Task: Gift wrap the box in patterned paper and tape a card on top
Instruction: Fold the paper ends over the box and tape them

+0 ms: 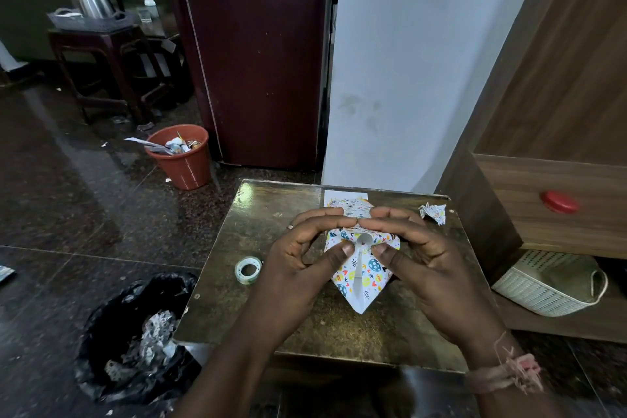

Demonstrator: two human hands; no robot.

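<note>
Your left hand (298, 248) and right hand (410, 248) meet over the box (353, 210), which sits at the middle of the surface (264, 224), toward its far edge, already covered in patterned paper (364, 273). Each grip is curled onto that paper: your thumbs press the near end flap from either side of a narrow white gap, while your fingertips arch over the top edge and nearly touch one another. The near flap runs down to a point that lies flat on the surface, aimed toward you.

A roll of clear tape (248, 269) lies just left of your left hand, apart from the paper. A white card (346, 196) shows at the far edge, partly hidden behind the box (only its far strip is visible). A crumpled scrap of the same paper (433, 212) rests at the far right corner.

On the floor, a bin with a black liner (135, 332) stands near left of the surface, and an orange bucket (181, 156) stands farther off to the left. A white woven basket (549, 282) sits to the right.
</note>
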